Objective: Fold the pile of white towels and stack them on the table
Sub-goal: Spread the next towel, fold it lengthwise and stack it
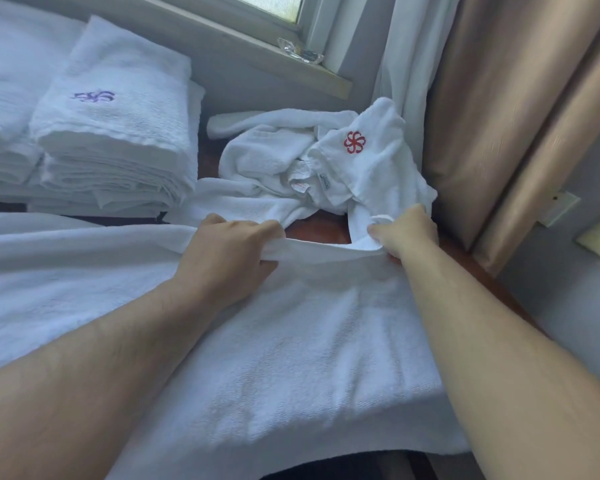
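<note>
Towels folded in a stack (115, 133) sit left on the table (312, 226); one spread towel (291, 341) covers the front, its far edge gripped by the left hand (229, 251) and pinched by the right hand (402, 233), crumpled pile (309, 161) beyond.

A single head-worn view looks forward and steeply down from close above the dark reddish wooden table (312, 227). The table fills the lower and middle frame. Beyond its far edge stands a pale window sill (257, 43), and to its right a tan curtain (520, 109).
</note>
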Available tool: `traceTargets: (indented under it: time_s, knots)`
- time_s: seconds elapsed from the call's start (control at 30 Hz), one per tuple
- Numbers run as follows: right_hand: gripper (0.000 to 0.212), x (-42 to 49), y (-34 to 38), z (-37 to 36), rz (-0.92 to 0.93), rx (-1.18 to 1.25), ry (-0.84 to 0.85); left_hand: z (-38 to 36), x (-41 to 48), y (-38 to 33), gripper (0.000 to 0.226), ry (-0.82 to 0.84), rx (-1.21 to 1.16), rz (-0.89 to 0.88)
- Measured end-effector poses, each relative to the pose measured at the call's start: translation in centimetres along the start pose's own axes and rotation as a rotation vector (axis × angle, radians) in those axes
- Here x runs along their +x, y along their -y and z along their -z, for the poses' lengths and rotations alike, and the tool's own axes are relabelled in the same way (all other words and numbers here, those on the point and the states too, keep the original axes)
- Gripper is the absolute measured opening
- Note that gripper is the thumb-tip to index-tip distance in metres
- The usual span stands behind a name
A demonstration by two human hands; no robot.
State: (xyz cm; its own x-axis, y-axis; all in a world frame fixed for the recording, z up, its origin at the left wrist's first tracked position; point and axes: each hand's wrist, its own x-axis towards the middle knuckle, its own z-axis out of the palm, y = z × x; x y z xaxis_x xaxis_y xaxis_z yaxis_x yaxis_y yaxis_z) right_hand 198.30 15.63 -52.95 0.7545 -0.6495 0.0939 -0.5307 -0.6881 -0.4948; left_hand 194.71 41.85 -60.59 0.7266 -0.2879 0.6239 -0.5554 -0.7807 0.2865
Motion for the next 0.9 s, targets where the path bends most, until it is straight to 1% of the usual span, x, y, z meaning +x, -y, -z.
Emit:
traceTargets:
  time_s: [0.03,0.07,0.17,0.23,0.27,0.3,0.33,0.37,0.4,0.43,0.47,0.53,0.57,0.6,0.63,0.67,0.73,0.8,0.9]
  knots:
    - [0.055,0.2,0.3,0.3,0.043,-0.107,-0.002,0.0,0.0,0.0,0.018,0.003,0.004,-0.009]
    - [0.046,0.5,0.6,0.4,0.067,-0.177,-0.01,-0.1,0.0,0.0,0.017,0.008,0.007,-0.012]
    - [0.029,1.1,1.2,0.6,0.018,-0.321,-0.049,-0.1,0.1,0.1,0.018,0.012,0.012,-0.008]
    - [0.028,1.6,1.5,1.1,0.016,-0.385,-0.098,-0.2,0.1,0.2,0.018,0.011,0.01,-0.01]
    - [0.028,1.9,1.6,1.4,0.018,-0.392,-0.091,-0.2,0.2,0.2,0.018,0.009,0.011,-0.013]
    - [0.028,2.1,1.6,1.7,-0.005,-0.353,-0.046,-0.2,0.2,0.1,0.018,0.009,0.011,-0.015]
    - [0.026,2.2,1.7,2.0,-0.045,-0.275,0.032,-0.2,0.2,0.1,0.019,0.011,0.009,-0.014]
    - [0.024,2.2,1.7,2.3,-0.107,-0.124,0.123,-0.2,0.3,0.1,0.019,0.013,0.006,-0.012]
    - [0.022,2.0,1.6,2.5,-0.191,0.115,0.207,-0.2,0.3,0.1,0.019,0.013,0.002,-0.01]
    - [0.022,1.8,1.5,2.6,-0.27,0.417,0.26,-0.2,0.3,0.0,0.019,0.01,0.0,-0.011]
    - [0.022,1.7,1.2,2.7,-0.322,0.71,0.26,-0.2,0.3,-0.1,0.017,0.0,0.002,-0.015]
    - [0.024,1.7,0.9,2.4,-0.327,1.23,0.146,-0.2,0.4,-0.5,0.015,-0.032,0.022,-0.032]
    - [0.025,1.6,0.8,2.2,-0.294,1.423,0.069,-0.1,0.4,-0.6,0.018,-0.047,0.034,-0.035]
    - [0.023,1.3,0.6,2.0,-0.268,1.556,0.006,0.0,0.4,-0.8,0.02,-0.058,0.045,-0.037]
    - [0.024,0.9,0.5,1.8,-0.26,1.615,-0.04,0.2,0.5,-0.9,0.02,-0.067,0.056,-0.04]
    - [0.027,0.4,0.4,1.5,-0.263,1.62,-0.072,0.3,0.5,-1.1,0.018,-0.074,0.067,-0.043]
    - [0.028,-0.7,-0.1,0.9,-0.292,1.542,-0.122,0.5,0.4,-1.3,0.02,-0.066,0.081,-0.046]
    - [0.026,-2.0,-1.0,0.5,-0.334,1.461,-0.143,0.7,0.4,-1.5,0.028,-0.035,0.098,-0.037]
    - [0.021,-4.4,-3.6,0.0,-0.338,1.503,-0.201,1.0,0.3,-1.5,0.029,-0.068,0.103,-0.049]
